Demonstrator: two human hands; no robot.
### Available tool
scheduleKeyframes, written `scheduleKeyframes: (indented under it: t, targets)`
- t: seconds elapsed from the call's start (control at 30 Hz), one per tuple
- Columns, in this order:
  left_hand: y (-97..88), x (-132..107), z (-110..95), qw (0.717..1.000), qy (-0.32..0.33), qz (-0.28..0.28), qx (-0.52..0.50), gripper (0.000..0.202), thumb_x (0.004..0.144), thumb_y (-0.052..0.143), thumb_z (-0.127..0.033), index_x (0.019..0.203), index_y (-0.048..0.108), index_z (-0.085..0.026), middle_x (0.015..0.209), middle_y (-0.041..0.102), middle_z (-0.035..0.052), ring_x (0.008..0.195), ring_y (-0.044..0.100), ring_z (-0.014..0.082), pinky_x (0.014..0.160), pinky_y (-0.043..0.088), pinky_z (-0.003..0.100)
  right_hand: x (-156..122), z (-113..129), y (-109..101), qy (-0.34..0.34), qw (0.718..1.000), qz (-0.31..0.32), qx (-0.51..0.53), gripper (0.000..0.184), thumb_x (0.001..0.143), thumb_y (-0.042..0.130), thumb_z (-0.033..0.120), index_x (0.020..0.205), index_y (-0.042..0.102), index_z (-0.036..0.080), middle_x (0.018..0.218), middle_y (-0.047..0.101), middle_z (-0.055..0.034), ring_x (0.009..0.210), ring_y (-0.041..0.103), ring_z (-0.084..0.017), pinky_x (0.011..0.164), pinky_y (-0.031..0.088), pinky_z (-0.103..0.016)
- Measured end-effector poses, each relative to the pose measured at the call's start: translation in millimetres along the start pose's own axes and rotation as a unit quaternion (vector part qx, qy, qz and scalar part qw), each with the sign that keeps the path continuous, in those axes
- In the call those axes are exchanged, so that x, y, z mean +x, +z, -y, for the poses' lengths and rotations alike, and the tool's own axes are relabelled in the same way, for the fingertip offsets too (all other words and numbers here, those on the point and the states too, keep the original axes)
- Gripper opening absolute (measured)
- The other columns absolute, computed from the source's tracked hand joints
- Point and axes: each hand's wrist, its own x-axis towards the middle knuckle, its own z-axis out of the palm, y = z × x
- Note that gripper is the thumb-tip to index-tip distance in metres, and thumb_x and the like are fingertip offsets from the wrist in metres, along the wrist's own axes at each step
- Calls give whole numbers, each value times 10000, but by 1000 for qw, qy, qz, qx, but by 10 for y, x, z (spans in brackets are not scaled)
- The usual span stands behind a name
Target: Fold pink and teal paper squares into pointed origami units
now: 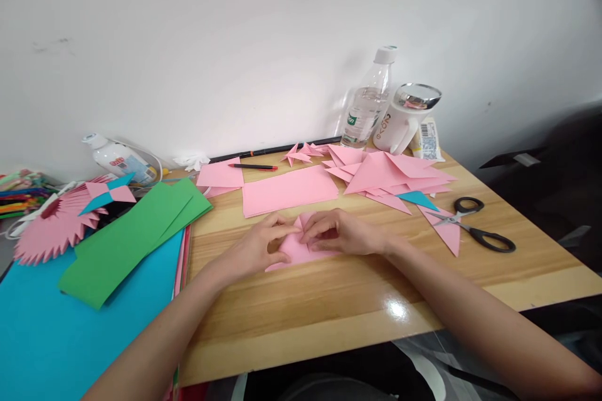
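A pink sheet of paper, partly folded up to a peak, lies on the wooden table between my hands. My left hand grips its left side, thumb low and fingers above. On the right side, the fingers of my right hand are bent and pressed on the fold, covering part of it. Just behind lies a stack of pink paper strips. Folded pink triangles are heaped to the right, with a blue triangle at their front edge.
Black-handled scissors lie at the right on a pink triangle. A water bottle and a white mug stand by the wall. A pen rests behind the strips. Green strips and blue sheets lie at the left.
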Motion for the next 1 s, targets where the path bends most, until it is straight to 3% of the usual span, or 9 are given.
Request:
scheduleKeyframes:
  t: [0.13, 0.3, 0.57, 0.83, 1.0]
  targets:
    - [-10, 36, 83, 999, 0, -36, -10, 335, 770, 673, -237, 1103, 678, -269, 974, 566, 36, 778, 524, 153, 695, 445, 275, 22, -46, 13, 11, 999, -44, -21, 183, 835, 610, 253, 937, 738, 173, 907, 675, -63, 788, 595, -155, 698, 463, -270]
    - [-51, 35, 118, 1000, 7, -5, 8, 354, 790, 604, -143, 1121, 669, -249, 1002, 585, 36, 862, 528, 155, 711, 425, 250, 31, -58, 28, 25, 998, -53, -20, 142, 808, 628, 222, 868, 745, 170, 848, 693, -56, 780, 607, -164, 698, 463, -270]
    - [-138, 14, 15, 998, -58, 27, -13, 360, 768, 602, -178, 1119, 677, -209, 706, 532, -20, 641, 481, 100, 565, 374, 198, 55, -61, 80, 40, 996, -83, -3, 114, 790, 603, 166, 771, 715, 165, 791, 699, -33, 720, 608, -144, 623, 446, -238]
    - [-135, 13, 84, 998, -55, 33, -16, 403, 753, 593, -145, 1141, 666, -229, 705, 510, -36, 599, 450, 76, 549, 358, 189, 54, -68, 114, 38, 994, -98, -33, 116, 764, 591, 111, 757, 697, 159, 709, 647, 4, 610, 532, -98, 540, 380, -204]
    - [-149, 4, 123, 999, -33, 38, -20, 337, 769, 585, -147, 1078, 693, -225, 697, 479, -43, 602, 433, 70, 552, 346, 181, 58, -86, 141, 35, 993, -105, -49, 131, 751, 595, 102, 764, 710, 162, 737, 667, -8, 644, 564, -110, 554, 384, -207]
